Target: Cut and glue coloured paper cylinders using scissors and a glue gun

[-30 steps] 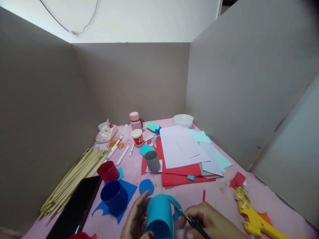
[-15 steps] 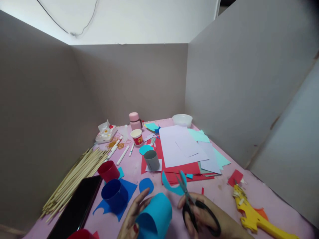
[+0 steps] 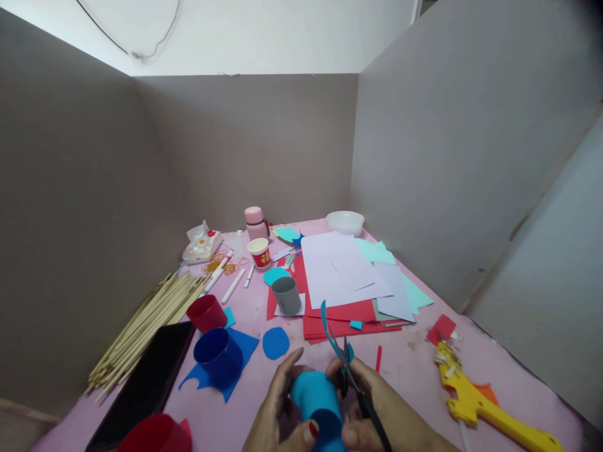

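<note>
Around a light-blue paper tube (image 3: pixel 315 390) curl the fingers of my left hand (image 3: pixel 273 411), at the near edge of the table. The tube's open end faces down toward me. My right hand (image 3: pixel 384 402) is closed on black-handled scissors (image 3: pixel 348 371), blades pointing away from me, and its fingertips also reach the tube's right side. A curved light-blue paper strip (image 3: pixel 325 317) sticks up by the blades; whether the fingers or the blades hold it, I cannot tell. Beyond my left hand lies a blue paper disc (image 3: pixel 276 343).
On the left are a dark-blue tube (image 3: pixel 218 356), red tubes (image 3: pixel 206 314), a black phone (image 3: pixel 146 383) and wooden sticks (image 3: pixel 146 336). A grey tube (image 3: pixel 286 296) and paper sheets (image 3: pixel 339 270) lie ahead. A yellow glue gun (image 3: pixel 490 408) rests at right.
My hands have come together. The tube has moved right and turned its opening toward me, and my right fingers now touch it. The strip by the scissors has swung upright.
</note>
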Available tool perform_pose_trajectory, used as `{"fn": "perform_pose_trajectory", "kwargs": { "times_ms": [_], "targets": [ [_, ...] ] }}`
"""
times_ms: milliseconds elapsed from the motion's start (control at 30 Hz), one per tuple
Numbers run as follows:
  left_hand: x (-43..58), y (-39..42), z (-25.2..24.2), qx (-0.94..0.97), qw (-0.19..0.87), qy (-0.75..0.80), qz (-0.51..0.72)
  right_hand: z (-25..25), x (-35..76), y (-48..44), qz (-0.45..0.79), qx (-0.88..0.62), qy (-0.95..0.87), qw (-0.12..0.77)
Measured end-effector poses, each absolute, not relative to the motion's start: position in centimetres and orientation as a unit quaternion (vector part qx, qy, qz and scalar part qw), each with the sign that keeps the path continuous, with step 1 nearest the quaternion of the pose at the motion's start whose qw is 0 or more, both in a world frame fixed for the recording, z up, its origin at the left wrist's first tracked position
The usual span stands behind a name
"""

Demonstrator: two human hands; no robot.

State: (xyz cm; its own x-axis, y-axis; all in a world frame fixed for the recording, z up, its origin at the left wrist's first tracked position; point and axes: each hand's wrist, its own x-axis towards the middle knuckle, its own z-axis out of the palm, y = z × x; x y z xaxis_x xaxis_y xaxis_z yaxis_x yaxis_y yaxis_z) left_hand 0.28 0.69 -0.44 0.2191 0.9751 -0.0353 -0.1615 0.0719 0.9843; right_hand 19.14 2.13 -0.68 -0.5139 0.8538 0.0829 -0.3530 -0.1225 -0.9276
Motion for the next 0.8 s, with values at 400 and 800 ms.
{"fn": "perform_pose_trajectory", "kwargs": {
  "times_ms": [400, 800],
  "targets": [
    [2.6, 0.9, -4.5, 0.343, 0.667, 0.354, 0.558, -1.5, 19.2, 2.4, 0.605, -0.331, -0.532, 0.491],
    [0.3, 1.4, -4.2, 0.351, 0.576, 0.455, 0.582, -2.0, 19.7, 2.9, 0.595, -0.376, -0.540, 0.461]
  ]
}}
